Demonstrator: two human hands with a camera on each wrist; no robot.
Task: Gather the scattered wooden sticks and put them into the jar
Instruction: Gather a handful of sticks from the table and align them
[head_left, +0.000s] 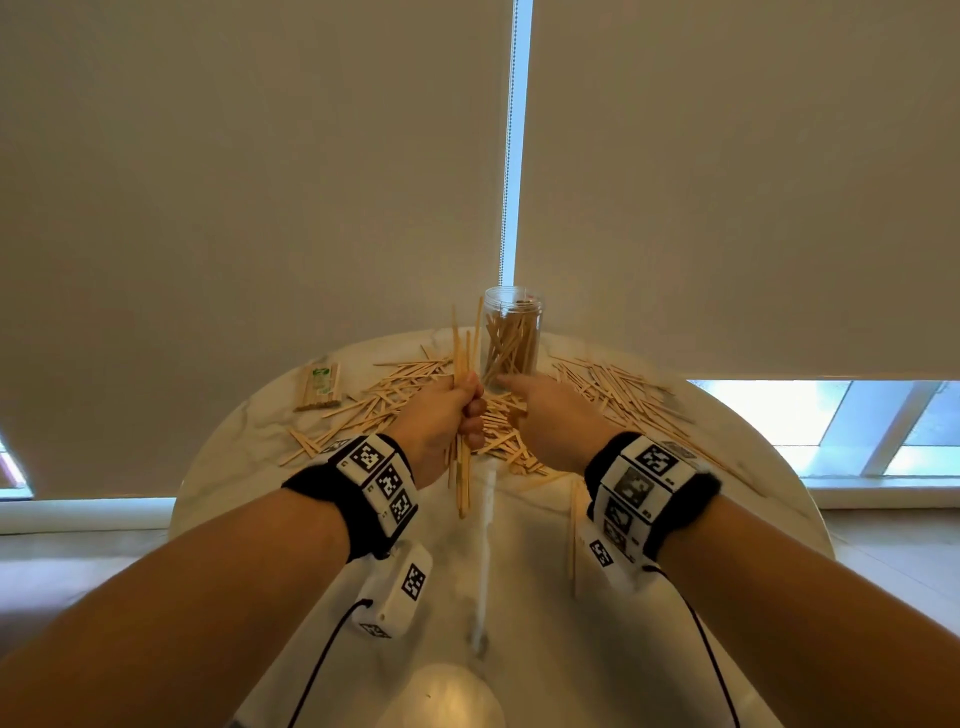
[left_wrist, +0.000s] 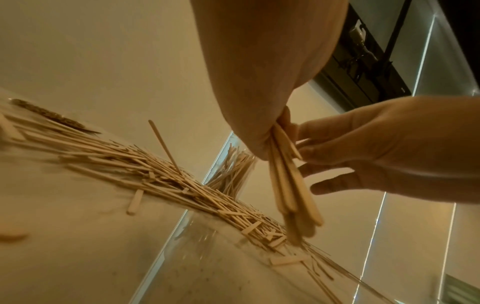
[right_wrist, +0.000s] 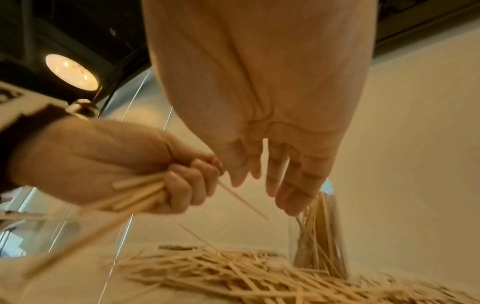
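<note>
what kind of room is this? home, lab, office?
Hard to say; probably a home or office room by a window. A round white marble-look table stands against beige roller blinds with daylight below them, and a black ceiling with a round recessed lamp shows overhead. No lab equipment is visible.

Both forearms reach forward, each wrist wrapped in a black band. The left hand is a fist with fingers curled round a bundle of sticks. The right hand is beside it, fingers extended and loosely spread, holding nothing.
</note>
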